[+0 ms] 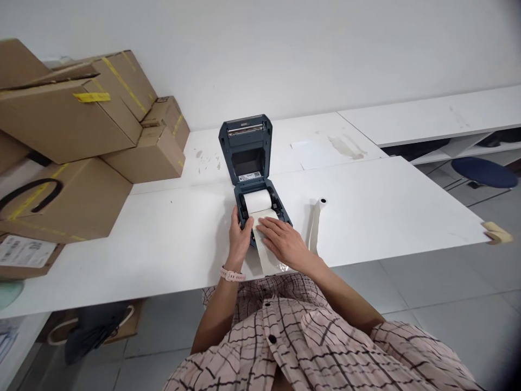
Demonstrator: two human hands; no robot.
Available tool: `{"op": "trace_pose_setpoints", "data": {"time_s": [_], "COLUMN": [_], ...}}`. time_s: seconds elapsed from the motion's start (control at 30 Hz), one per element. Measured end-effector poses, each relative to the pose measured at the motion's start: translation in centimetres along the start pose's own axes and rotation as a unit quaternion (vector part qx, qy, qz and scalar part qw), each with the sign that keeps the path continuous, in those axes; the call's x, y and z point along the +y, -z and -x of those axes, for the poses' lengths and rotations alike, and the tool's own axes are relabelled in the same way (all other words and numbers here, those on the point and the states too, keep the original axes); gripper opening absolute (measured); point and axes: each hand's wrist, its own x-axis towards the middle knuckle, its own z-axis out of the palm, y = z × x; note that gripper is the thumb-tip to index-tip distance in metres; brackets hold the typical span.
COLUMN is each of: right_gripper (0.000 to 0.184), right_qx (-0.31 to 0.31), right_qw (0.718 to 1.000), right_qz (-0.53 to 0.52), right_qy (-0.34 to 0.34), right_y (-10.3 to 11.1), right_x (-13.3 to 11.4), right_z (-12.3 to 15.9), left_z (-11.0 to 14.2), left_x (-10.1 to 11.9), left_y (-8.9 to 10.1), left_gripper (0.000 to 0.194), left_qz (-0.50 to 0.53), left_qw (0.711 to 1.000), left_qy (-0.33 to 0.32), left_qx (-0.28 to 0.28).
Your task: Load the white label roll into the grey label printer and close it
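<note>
A dark blue-grey label printer (266, 138) stands on the white table with its lid raised and tilted back. Inside it sits a white label roll (258, 201), from which a label strip (266, 255) runs forward towards the table's front edge. My left hand (240, 233) grips the printer's front left side, its thumb at the strip's left edge. My right hand (285, 241) lies across the strip with fingers stretched out and close together, covering part of the strip and the printer's front. Right of the printer lies a thin paper roll (317, 217) with a loose tail.
Several cardboard boxes (69, 114) are piled at the left of the white table (378, 212). A roll of tan tape (497, 232) rests at the table's right corner. Beyond it is a blue stool (484, 172) beside a white shelf unit (427, 122).
</note>
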Motion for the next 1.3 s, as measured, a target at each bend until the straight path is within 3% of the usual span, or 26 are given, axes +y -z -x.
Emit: {"op": "trace_pose_setpoints", "data": {"time_s": [0.37, 0.6, 0.97, 1.13, 1.2, 1.3], "right_gripper": [0.034, 0.038, 0.039, 0.049, 0.053, 0.063], "right_qx": [-0.021, -0.037, -0.032, -0.051, 0.003, 0.103], "right_qw": [0.996, 0.997, 0.998, 0.995, 0.993, 0.982], "right_qz": [0.053, 0.049, 0.020, -0.061, -0.096, -0.129], "right_qy": [-0.062, -0.054, -0.058, -0.056, -0.075, -0.088], "right_y": [-0.2, 0.2, 0.1, 3.4, 5.6, 8.3], "right_x": [-1.1, -0.9, -1.0, 1.0, 2.8, 6.4], "right_z": [0.1, 0.2, 0.7, -0.5, -2.6, -8.0], "left_z": [-0.2, -0.3, -0.3, 0.3, 0.9, 2.1], "left_x": [0.5, 1.0, 0.0, 0.4, 0.8, 1.2], "left_y": [-0.1, -0.8, -1.1, -1.0, -1.0, -1.0], "left_gripper": [0.075, 0.089, 0.081, 0.085, 0.089, 0.097], "left_qz": [-0.018, -0.062, -0.018, -0.010, -0.005, -0.006], "left_qw": [1.000, 0.997, 1.000, 1.000, 1.000, 1.000], "left_qy": [0.003, 0.039, 0.006, 0.003, 0.000, 0.012], "left_qx": [-0.004, 0.012, 0.025, 0.018, 0.005, -0.004]}}
